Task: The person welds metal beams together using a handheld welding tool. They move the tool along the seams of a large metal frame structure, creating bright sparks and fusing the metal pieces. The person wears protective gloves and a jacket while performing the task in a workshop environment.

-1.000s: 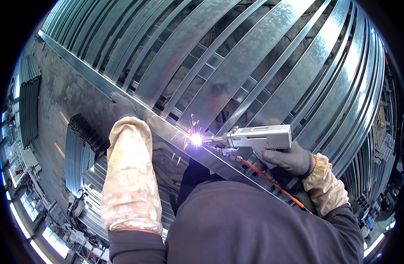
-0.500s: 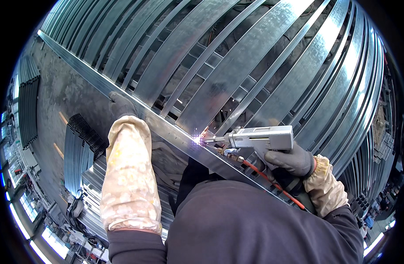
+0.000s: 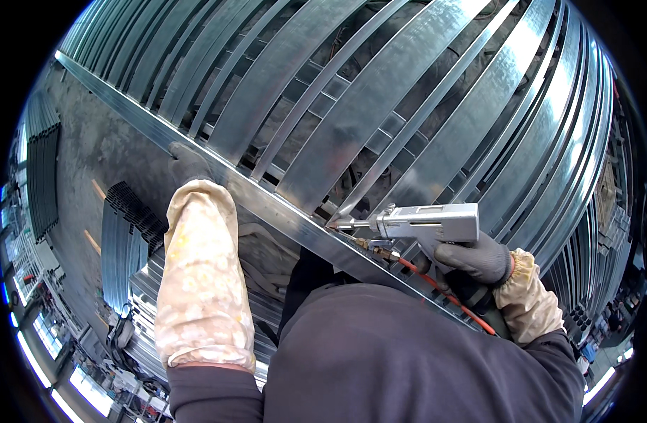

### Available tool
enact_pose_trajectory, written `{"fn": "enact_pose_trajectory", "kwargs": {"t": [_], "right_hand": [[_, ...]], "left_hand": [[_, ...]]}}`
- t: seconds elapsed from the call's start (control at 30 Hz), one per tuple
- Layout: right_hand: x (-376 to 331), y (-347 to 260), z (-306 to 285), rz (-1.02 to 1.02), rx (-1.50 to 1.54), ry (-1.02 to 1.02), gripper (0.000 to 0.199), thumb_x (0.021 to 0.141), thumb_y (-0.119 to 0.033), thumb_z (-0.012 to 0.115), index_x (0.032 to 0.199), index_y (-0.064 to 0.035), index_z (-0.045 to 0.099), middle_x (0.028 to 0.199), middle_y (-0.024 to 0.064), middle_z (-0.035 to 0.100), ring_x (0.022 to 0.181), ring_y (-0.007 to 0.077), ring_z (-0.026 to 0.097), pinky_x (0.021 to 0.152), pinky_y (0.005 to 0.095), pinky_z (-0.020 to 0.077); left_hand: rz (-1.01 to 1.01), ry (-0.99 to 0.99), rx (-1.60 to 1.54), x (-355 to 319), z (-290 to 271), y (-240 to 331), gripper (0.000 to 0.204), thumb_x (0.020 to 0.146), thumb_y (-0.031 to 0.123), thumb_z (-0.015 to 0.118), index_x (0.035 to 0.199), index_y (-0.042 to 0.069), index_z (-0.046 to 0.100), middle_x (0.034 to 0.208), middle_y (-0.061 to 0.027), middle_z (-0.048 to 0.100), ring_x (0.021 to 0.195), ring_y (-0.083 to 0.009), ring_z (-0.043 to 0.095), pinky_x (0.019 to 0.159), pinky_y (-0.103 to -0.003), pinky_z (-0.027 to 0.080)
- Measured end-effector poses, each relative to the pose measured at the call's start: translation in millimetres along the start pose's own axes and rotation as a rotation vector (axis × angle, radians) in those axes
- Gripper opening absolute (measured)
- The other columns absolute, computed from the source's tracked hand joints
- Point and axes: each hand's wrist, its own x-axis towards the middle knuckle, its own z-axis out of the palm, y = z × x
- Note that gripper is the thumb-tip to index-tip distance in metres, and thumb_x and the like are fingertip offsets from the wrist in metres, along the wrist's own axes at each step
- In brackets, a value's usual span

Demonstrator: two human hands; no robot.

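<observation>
grey floor (image 3: pixel 90 134) lies left of the slatted metal frame (image 3: pixel 344 141); near right, the right hand (image 3: pixel 478 257) clenches the silver torch (image 3: pixel 432 221), probably for aim, tip at the near rail (image 3: pixel 277 213); the left hand (image 3: pixel 189 166), finger grip unclear, seemingly steadies it.

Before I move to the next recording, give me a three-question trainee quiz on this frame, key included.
1. Multiple choice: what does the right hand hold?
a) a wooden strip
b) a silver gun-shaped tool
c) a coiled rope

2. True or false: the left hand wears no glove.

3. Fill in: the hose running below the tool is ____ in colour.

Key:
1. b
2. False; it wears a gray glove and is beside the long metal rail.
3. Reddish orange
</observation>
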Motion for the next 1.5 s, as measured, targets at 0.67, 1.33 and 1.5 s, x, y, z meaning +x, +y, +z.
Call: {"fn": "enact_pose_trajectory", "kwargs": {"t": [0.67, 1.33, 1.5], "right_hand": [[-1.6, 18.7, -16.1, 0.008, 0.007, 0.001, 0.058, 0.093, -0.028, 0.065, 0.137, 0.0033, 0.045, 0.099, 0.0126, 0.062, 0.071, 0.0157, 0.065, 0.06, 0.0281, 0.0568], [-5.5, 21.0, -14.2, -0.01, 0.018, 0.009, 0.057, 0.094, -0.027, 0.065, 0.138, 0.0031, 0.044, 0.095, 0.0123, 0.064, 0.068, 0.0139, 0.064, 0.057, 0.0262, 0.0551], [-6.7, 20.1, -13.6, -0.017, -0.006, 0.0, 0.056, 0.094, -0.026, 0.064, 0.137, 0.0044, 0.044, 0.095, 0.0127, 0.065, 0.067, 0.0139, 0.064, 0.058, 0.0264, 0.0553]], "left_hand": [[-0.012, 0.034, 0.021, 41.8, 4.9, -24.9, 0.074, 0.098, 0.054, 0.032, 0.128, -0.009, 0.055, 0.122, -0.0288, 0.062, 0.112, -0.0426, 0.061, 0.097, -0.047, 0.049], [0.009, 0.038, 0.076, 18.0, 3.4, -11.3, 0.069, 0.101, 0.053, 0.031, 0.125, -0.005, 0.06, 0.119, -0.0235, 0.065, 0.109, -0.0383, 0.063, 0.096, -0.043, 0.05], [-0.005, 0.035, 0.066, 18.3, 1.9, -13.3, 0.069, 0.101, 0.052, 0.031, 0.125, -0.006, 0.06, 0.12, -0.024, 0.065, 0.111, -0.0389, 0.062, 0.097, -0.043, 0.049]]}}
